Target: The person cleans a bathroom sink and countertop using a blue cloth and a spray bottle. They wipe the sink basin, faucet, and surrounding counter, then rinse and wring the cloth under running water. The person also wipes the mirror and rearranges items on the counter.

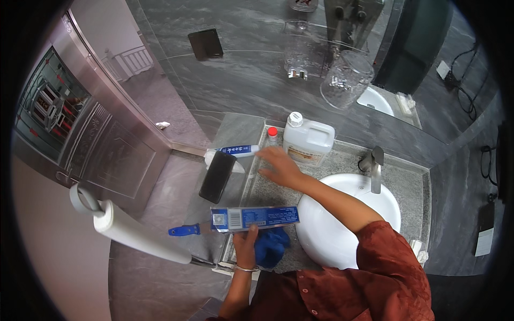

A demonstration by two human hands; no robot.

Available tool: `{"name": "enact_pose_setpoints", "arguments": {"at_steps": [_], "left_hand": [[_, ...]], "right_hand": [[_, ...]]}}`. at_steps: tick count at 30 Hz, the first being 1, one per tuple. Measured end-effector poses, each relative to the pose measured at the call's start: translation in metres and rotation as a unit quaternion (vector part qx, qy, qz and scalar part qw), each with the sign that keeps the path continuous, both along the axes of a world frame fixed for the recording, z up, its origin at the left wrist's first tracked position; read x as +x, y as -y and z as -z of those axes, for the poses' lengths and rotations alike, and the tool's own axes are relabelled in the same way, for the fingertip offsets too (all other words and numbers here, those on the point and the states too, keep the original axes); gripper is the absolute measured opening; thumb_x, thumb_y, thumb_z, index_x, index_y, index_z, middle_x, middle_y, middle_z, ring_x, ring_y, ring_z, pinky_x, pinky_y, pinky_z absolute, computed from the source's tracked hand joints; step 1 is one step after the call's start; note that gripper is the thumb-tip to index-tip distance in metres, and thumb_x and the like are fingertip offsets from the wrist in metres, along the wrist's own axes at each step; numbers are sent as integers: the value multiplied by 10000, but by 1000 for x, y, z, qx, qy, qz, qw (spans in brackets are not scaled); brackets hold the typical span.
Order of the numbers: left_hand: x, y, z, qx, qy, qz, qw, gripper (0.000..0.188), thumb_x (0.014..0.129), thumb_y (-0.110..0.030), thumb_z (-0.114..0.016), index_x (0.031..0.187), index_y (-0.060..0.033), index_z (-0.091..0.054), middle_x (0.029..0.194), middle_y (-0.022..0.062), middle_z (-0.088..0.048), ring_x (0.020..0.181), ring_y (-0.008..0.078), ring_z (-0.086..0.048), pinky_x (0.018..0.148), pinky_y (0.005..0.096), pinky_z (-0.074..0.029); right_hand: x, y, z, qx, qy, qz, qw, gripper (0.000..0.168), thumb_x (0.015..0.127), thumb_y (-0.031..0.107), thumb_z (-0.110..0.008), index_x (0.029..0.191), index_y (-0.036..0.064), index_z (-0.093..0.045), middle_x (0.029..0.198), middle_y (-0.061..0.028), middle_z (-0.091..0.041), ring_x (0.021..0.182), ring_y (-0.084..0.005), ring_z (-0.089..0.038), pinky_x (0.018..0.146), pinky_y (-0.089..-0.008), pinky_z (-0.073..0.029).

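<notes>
My left hand [245, 244] grips a long blue carton [261, 216], which bears printing and a barcode, over the near left part of the counter. My right hand [283, 166] is stretched across the counter with its fingers apart. Its fingertips are close to the white cap of a blue-and-white tube [241, 150]; whether they touch is unclear. Below the tube lies a black smartphone [217, 176], partly over white tissue [237, 166]. A blue cloth [272, 248] rests beside my left hand. The blue-handled scraper [184, 230] has its blade partly hidden by the carton.
A white jug [309, 138] and a small red-capped bottle [272, 134] stand at the back. On the right are a white basin [321, 224] and a metal faucet [375, 168]. A white roll on a stand [140, 232] rises at left, near a metal door [116, 156].
</notes>
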State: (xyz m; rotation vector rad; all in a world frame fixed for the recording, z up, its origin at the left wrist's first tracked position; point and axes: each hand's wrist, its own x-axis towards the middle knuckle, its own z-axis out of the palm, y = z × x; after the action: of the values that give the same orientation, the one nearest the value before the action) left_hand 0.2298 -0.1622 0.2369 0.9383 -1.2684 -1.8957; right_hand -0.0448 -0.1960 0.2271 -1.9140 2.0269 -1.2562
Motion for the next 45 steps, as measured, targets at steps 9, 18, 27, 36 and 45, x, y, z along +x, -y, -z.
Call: {"name": "enact_pose_setpoints", "arguments": {"at_steps": [9,18,27,36,45], "left_hand": [[-11,29,-1,-74,16,14,997,244,948,-119,-730,1132,28,-662,998,38,-683,890,125,-621,808,292,-508],[-46,69,13,-334,270,-7,903,448,811,-445,-807,975,-33,-742,902,176,-722,811,368,-715,699,452,-556],[-79,60,-4,-447,351,26,822,700,799,-413,-753,1388,-106,-536,1134,108,-646,892,354,-708,712,457,-585],[-92,34,18,-489,337,29,804,778,747,-367,-829,1424,-128,-530,1156,112,-646,873,332,-725,677,431,-598],[-89,25,14,-456,321,44,829,801,721,-310,-828,1444,-141,-527,1143,117,-641,851,342,-721,689,437,-597]], "right_hand": [[-17,100,9,142,-156,42,977,497,777,221,-800,1250,142,-668,1164,-71,-643,1153,-293,-581,920,-420,-519],[-24,87,-46,10,-165,59,985,397,765,34,-767,1146,57,-659,1063,-117,-591,1060,-338,-578,831,-437,-539],[-27,-17,-186,5,-141,76,987,371,753,-17,-772,1108,35,-677,1015,-143,-625,978,-355,-630,815,-437,-531],[-6,-112,-280,182,36,2,983,302,721,61,-824,993,37,-696,859,-82,-672,764,-203,-644,672,-337,-485],[-20,-119,-234,228,93,124,961,250,795,111,-852,971,51,-685,770,-37,-686,728,-99,-639,622,-274,-475]]}}
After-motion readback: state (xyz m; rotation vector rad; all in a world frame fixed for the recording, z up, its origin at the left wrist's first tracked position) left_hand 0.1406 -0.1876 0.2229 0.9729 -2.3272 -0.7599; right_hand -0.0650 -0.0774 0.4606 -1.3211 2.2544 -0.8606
